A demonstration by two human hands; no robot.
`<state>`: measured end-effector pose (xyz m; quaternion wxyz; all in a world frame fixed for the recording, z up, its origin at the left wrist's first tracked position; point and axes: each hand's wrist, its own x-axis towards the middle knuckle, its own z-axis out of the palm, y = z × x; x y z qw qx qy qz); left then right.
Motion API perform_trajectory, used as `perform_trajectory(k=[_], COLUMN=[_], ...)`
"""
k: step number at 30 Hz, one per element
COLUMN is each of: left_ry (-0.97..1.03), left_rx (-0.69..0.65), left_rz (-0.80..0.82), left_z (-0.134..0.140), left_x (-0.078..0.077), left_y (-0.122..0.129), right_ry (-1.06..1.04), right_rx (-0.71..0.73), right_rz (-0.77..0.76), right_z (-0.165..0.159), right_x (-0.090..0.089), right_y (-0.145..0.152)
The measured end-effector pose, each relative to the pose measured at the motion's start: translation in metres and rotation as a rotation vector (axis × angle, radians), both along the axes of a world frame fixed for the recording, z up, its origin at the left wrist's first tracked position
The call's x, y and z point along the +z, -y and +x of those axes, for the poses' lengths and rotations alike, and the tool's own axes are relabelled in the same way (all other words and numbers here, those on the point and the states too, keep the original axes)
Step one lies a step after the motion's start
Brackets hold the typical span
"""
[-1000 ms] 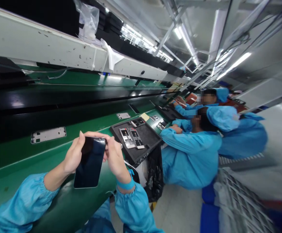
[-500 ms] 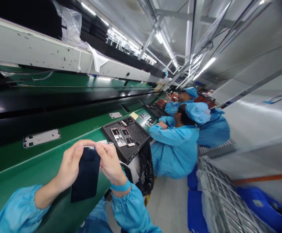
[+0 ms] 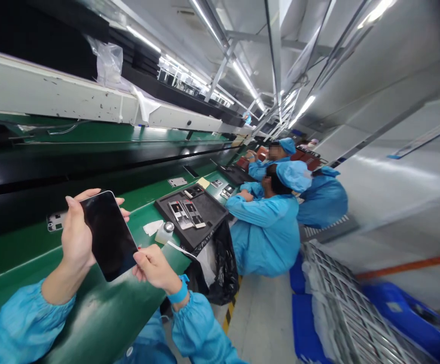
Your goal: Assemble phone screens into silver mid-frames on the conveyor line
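Observation:
A phone with a dark, glossy screen and a thin silver edge is held above the green bench, tilted, its screen toward me. Wrapped around its left edge is my left hand, with fingertips showing past the far side. My right hand pinches the lower right edge of the phone. A blue band circles my right wrist. Partly hidden behind my left hand lies a pale metal phone frame on the bench.
A black tray holds several phone parts. Beside it stand a small bottle and a white wipe. A black bag hangs at the bench edge. One co-worker in blue sits to the right, with others beyond.
The phone has turned and risen to the left, its screen now facing me more. My left hand moved from the top edge to the left side; my right slid to the lower right edge.

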<state>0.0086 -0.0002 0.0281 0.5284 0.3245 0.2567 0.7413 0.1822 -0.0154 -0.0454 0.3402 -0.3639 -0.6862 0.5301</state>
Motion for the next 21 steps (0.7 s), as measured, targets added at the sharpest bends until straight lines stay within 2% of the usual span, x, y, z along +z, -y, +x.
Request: perform_trajectory(k=[7,9,11,13,15,18,21], left_ry=[-0.062,-0.076,-0.084,-0.096,-0.093,-0.028,0.006], left_rx=[0.238,0.278,0.304,0.293,0.276,0.252,0.198], left_rz=[-0.126,-0.118,-0.080,-0.060,-0.072,-0.109,-0.178], left_z=[0.007,0.010,0.014,0.019,0.024,0.037,0.054], left_x=[0.001,0.002,0.002,0.002,0.003,0.003,-0.001], left_y=[-0.010,-0.012,-0.013,-0.013,-0.014,-0.026,-0.063], right_ry=[-0.101,-0.175,-0.250,-0.288,-0.286,-0.263,-0.267], right_rx=[-0.033,0.052,0.197,0.305,0.350,0.292,0.194], right_rz=[-0.079,-0.156,-0.252,-0.304,-0.313,-0.300,-0.241], right_z=[-0.018,-0.024,-0.027,-0.027,-0.025,-0.018,0.004], right_x=[-0.013,-0.013,-0.013,-0.013,-0.015,-0.021,-0.028], right_y=[-0.009,-0.012,-0.015,-0.018,-0.021,-0.032,-0.047])
